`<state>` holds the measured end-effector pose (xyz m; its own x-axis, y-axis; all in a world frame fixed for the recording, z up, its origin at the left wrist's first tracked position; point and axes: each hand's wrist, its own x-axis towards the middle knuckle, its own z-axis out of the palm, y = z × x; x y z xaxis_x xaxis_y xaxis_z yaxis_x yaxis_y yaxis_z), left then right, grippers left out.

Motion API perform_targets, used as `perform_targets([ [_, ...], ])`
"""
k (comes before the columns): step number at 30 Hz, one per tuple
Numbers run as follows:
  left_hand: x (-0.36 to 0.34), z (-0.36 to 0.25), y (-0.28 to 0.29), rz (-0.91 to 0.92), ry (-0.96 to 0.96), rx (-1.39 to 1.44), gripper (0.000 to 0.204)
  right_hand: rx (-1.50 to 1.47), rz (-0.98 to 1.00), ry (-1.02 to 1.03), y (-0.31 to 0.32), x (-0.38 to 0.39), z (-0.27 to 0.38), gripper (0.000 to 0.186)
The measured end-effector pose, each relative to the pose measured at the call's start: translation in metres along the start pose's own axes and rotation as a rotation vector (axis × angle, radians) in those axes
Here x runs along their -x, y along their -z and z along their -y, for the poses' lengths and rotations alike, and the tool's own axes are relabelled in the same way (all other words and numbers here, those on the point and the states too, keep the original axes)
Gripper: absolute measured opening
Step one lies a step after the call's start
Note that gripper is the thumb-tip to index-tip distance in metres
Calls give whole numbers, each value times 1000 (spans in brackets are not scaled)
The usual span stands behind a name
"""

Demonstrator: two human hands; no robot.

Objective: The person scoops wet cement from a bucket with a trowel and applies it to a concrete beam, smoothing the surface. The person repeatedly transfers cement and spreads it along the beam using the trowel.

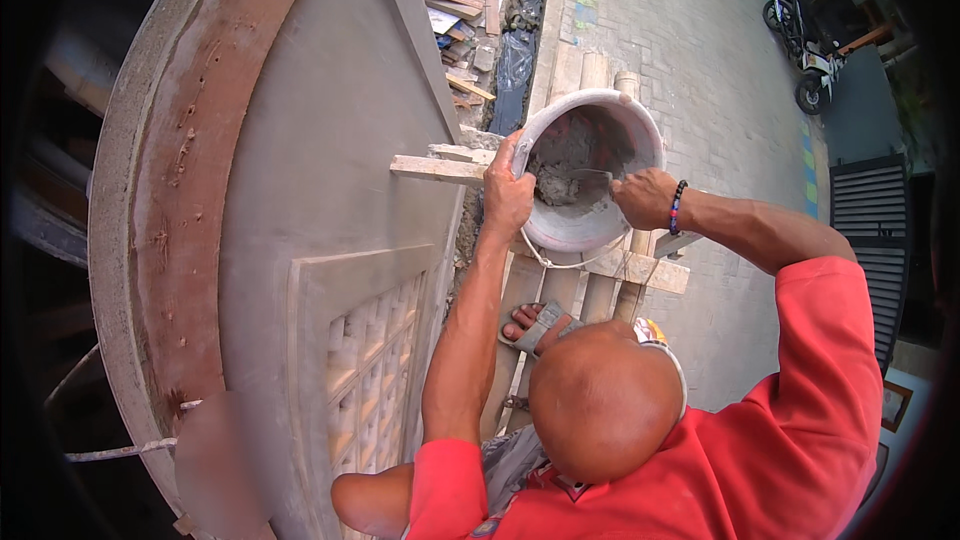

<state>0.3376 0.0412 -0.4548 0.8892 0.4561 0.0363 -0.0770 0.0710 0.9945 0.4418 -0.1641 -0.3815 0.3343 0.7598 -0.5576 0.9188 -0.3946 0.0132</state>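
Note:
A whitish bucket (640, 127) with grey mortar (555, 183) inside is on a wooden plank platform (660, 276), tilted so its mouth shows. My left hand (508, 190) grips the bucket's left rim, fingers wrapped over it. My right hand (645, 198) is closed on a metal trowel (600, 176), whose blade reaches into the bucket at the mortar. A cord handle (548, 262) hangs from the bucket's lower edge. My sandalled foot (540, 330) rests on the planks below.
At left stand a grey plastered wall (280, 160), a latticed panel (370, 360) and a curved band (190, 170). Wood debris (460, 0) lies beside a narrow drain (512, 70). A paved lane (700, 70) runs at right, with motorbikes (810, 70) and a slatted gate (865, 200).

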Motion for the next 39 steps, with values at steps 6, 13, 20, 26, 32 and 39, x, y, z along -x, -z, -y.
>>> perform_targets([
  [6,1,3,21,-53,28,-84,63,-144,-32,24,50,24,30,14],
  [13,-5,1,8,-65,-3,-81,62,-84,-25,-26,29,8,4,12],
  [20,-6,3,6,-80,16,14,63,-16,-27,12,14,-1,-4,15],
  [26,-4,-14,3,-64,17,-195,62,-128,-32,-4,55,-1,25,17],
  [32,-7,2,-1,-122,-27,-162,61,60,117,42,38,3,-14,15],
  [39,-12,-13,-8,-99,34,-195,59,-90,195,34,30,8,15,26],
])
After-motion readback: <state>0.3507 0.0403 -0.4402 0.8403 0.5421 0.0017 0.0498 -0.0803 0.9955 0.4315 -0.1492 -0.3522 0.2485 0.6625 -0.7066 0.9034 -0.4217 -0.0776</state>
